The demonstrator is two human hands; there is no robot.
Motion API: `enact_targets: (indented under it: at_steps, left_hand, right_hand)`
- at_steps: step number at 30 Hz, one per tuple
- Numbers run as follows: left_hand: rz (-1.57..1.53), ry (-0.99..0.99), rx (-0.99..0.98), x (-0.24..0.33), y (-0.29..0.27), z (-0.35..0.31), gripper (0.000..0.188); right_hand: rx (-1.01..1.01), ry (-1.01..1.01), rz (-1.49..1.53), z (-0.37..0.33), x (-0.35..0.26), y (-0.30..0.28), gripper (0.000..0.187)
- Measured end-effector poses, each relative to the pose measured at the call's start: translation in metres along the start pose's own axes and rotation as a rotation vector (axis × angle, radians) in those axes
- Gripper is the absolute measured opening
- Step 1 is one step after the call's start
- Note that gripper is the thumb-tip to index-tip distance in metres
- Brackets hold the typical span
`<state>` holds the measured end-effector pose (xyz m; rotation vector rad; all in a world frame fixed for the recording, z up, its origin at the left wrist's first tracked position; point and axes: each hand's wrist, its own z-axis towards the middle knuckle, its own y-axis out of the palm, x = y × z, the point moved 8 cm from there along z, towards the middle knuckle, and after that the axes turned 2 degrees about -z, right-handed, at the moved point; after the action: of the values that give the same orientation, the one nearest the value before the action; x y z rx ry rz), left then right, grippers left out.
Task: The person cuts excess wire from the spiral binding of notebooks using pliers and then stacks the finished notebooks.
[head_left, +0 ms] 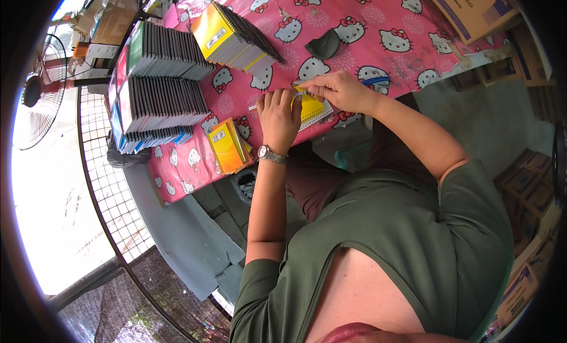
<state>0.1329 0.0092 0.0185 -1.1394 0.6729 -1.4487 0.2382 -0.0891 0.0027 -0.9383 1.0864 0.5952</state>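
Note:
A yellow notebook (315,111) with a row of small holes along its edge lies on the table's near edge, between my hands. My left hand (279,115) is at its left side, fingers bent and close together over it. My right hand (339,90) is above its far edge, thumb and fingers pinched on something small I cannot make out. A thin pale strip (305,93) shows between both hands, partly hidden by fingers. Behind my right wrist lies a blue, pen-like object (375,80). Small yellow-orange spiral notebooks (227,145) are piled left of my left wrist.
Tall stacks of dark spiral notebooks (165,101) and a leaning yellow stack (233,38) stand on the left of the pink patterned table (354,53). A dark curved piece (323,45) lies farther back. Cardboard boxes (472,12) are at the right; a fan (41,89) stands left.

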Motion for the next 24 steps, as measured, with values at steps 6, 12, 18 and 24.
enact_targets:
  at_steps: [6,12,18,24]
  left_hand:
    - [0.028,0.017,0.006,0.016,0.0,0.004,0.025]
    - [0.041,0.021,-0.045,0.013,0.004,0.001,0.025]
    - [0.075,0.06,-0.106,0.007,0.007,-0.001,0.022]
    - [0.096,-0.085,0.035,-0.011,-0.006,-0.019,0.026]
  right_hand:
    - [0.007,0.002,-0.188,0.003,-0.014,-0.007,0.031]
    - [-0.12,0.071,-0.29,0.008,-0.025,-0.003,0.03]
    - [0.369,-0.1,-1.039,0.06,0.066,-0.039,0.045]
    - [-0.412,0.092,0.144,0.055,0.013,-0.012,0.036]
